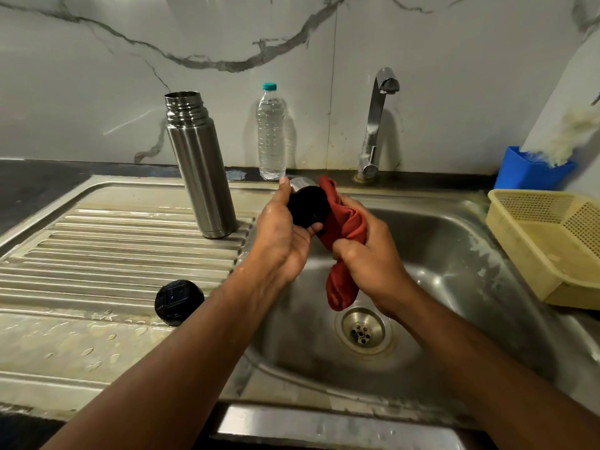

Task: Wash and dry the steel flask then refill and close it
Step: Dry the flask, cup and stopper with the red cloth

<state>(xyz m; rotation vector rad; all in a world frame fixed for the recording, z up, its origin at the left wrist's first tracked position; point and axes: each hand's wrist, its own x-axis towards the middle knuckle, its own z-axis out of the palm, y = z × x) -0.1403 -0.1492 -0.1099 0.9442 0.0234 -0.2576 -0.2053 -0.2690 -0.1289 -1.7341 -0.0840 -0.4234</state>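
Observation:
The steel flask [201, 170] stands upright and uncapped on the ribbed drainboard [113, 254], left of the sink basin. My left hand [279, 235] grips the flask's steel cup lid [306, 203], whose black inside faces me, above the basin. My right hand [370, 258] holds a red cloth [344, 228] bunched against the lid's right side; the cloth's tail hangs toward the drain. A black stopper [178, 302] lies on the drainboard near the basin's left rim. A clear water bottle [271, 134] with a teal cap stands against the wall.
The steel sink basin [454, 261] has a drain [362, 331] in the middle and a chrome tap [376, 121] behind it. A yellow plastic basket [548, 241] sits on the right rim, with a blue holder [529, 172] behind. Water drops lie on the near drainboard.

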